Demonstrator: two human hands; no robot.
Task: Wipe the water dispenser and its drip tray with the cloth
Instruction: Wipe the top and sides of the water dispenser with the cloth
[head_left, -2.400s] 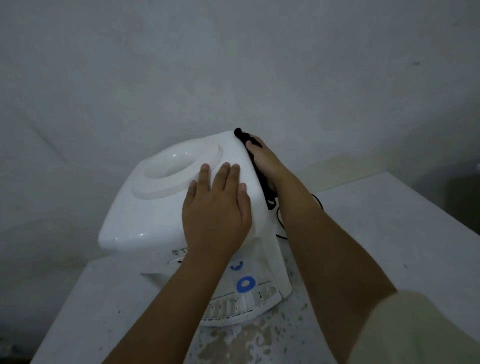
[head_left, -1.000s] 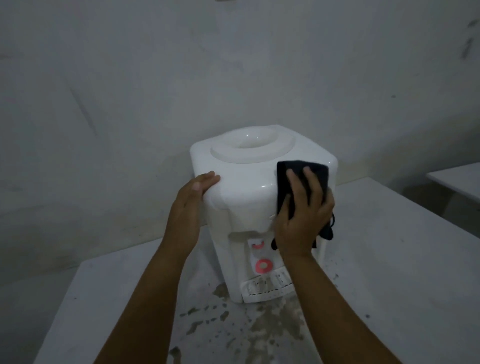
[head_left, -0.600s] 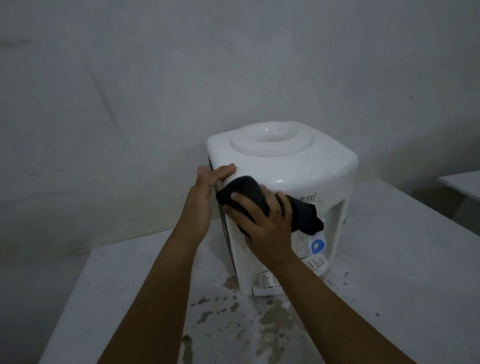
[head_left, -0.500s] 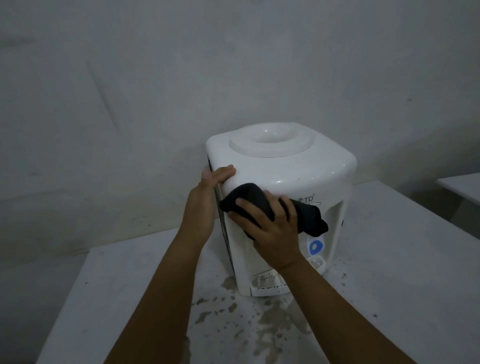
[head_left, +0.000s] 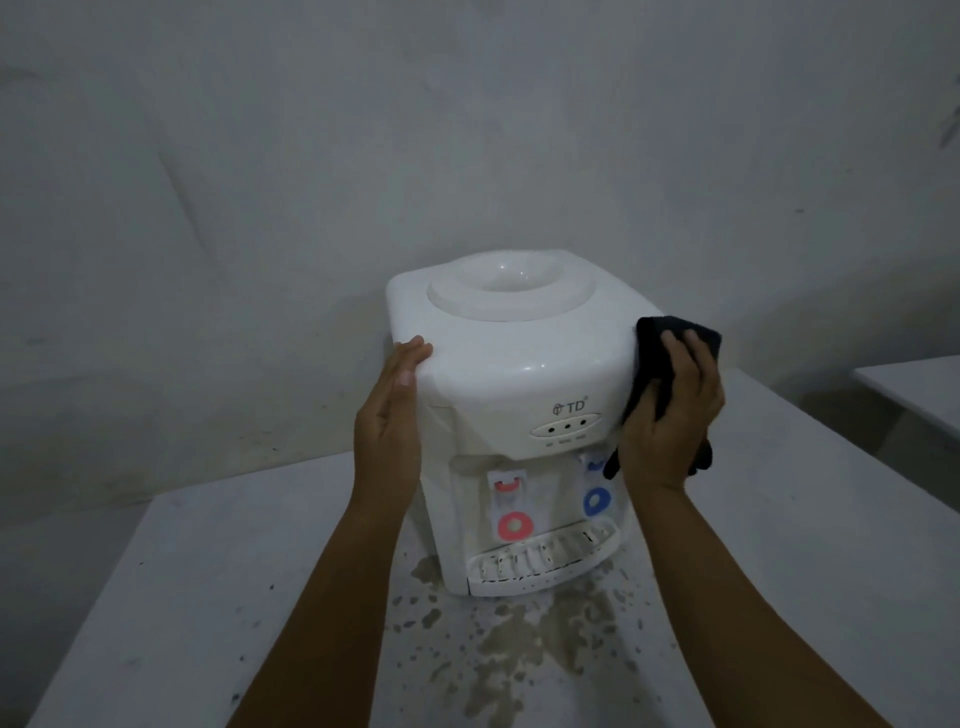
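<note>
A white tabletop water dispenser (head_left: 514, 374) stands facing me, with a red tap and a blue tap above its slotted drip tray (head_left: 540, 561). My left hand (head_left: 389, 421) lies flat against the dispenser's left side, fingertips at the top corner. My right hand (head_left: 670, 426) presses a black cloth (head_left: 654, 348) against the dispenser's right side, fingers spread over it. Part of the cloth hangs below my palm.
The dispenser sits on a white table (head_left: 208, 597) close to a grey wall (head_left: 467, 130). The table surface in front of the tray is stained and flaked (head_left: 519, 639). The corner of a second white table (head_left: 914, 384) shows at the right edge.
The dispenser has turned so its front faces me. My right hand moved the cloth from the front left corner across to the right side. My left hand stays on the left corner.
</note>
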